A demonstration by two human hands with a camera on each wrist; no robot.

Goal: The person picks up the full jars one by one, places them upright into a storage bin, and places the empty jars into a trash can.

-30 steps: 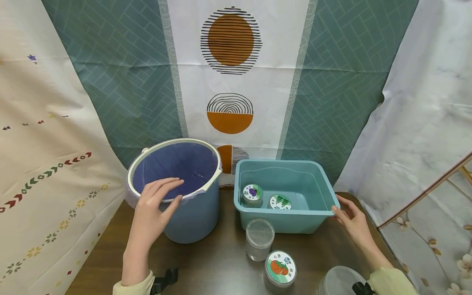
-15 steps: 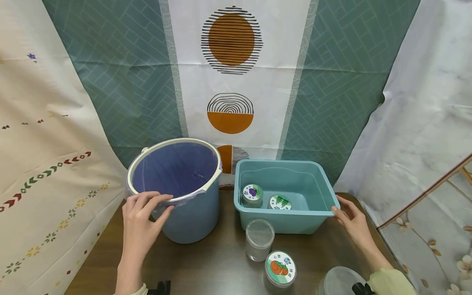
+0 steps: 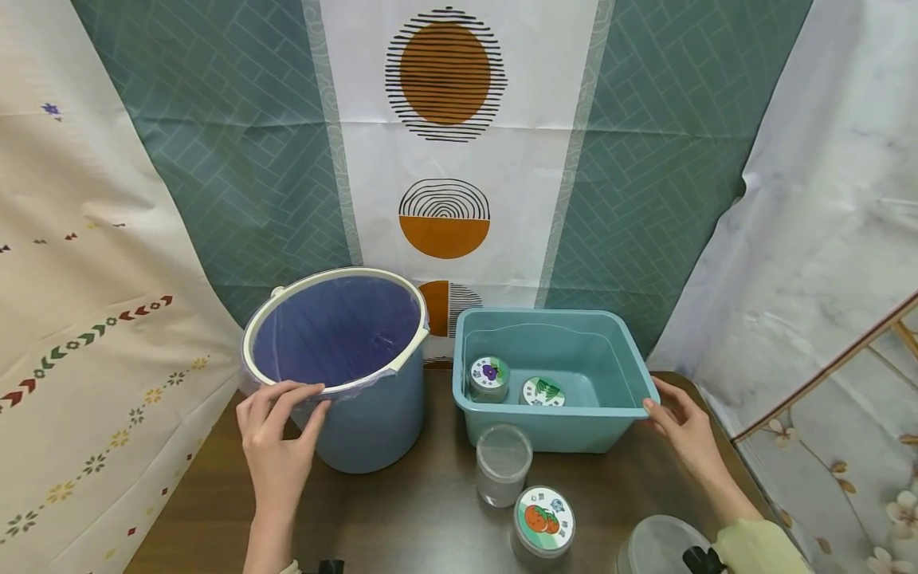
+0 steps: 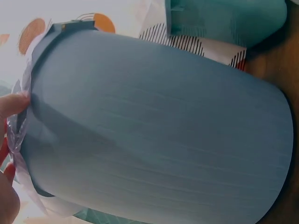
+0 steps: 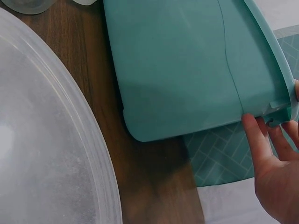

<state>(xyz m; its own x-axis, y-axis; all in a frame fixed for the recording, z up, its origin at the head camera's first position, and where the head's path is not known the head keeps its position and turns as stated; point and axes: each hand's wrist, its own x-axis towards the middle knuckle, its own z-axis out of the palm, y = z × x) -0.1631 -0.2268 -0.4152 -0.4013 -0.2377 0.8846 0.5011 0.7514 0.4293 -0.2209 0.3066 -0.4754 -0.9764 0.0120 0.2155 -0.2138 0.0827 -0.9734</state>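
Note:
A blue trash can (image 3: 373, 430) with a pale rim and a clear plastic liner (image 4: 21, 126) stands on the left. At its front left rim, my left hand (image 3: 280, 438) pinches the edge where the liner folds over, thumb on the outside in the left wrist view. To the right is a teal plastic bin (image 3: 545, 430) holding two small lidded jars, one lid with a purple picture (image 3: 490, 373), the other with a green one (image 3: 543, 392). My right hand (image 3: 684, 430) grips this bin's front right corner, thumb over the rim and fingers underneath.
In front of the bin stand a clear jar (image 3: 504, 466) and a jar with an orange fruit on its lid (image 3: 543, 522). Another translucent container (image 3: 660, 546) is beside the right forearm. Printed cloths (image 3: 445, 159) hang behind and at both sides of the wooden table (image 3: 416, 518).
My left hand has come down from over the trash can's opening to its front left rim and taken hold there. The right hand has stayed on the bin's corner.

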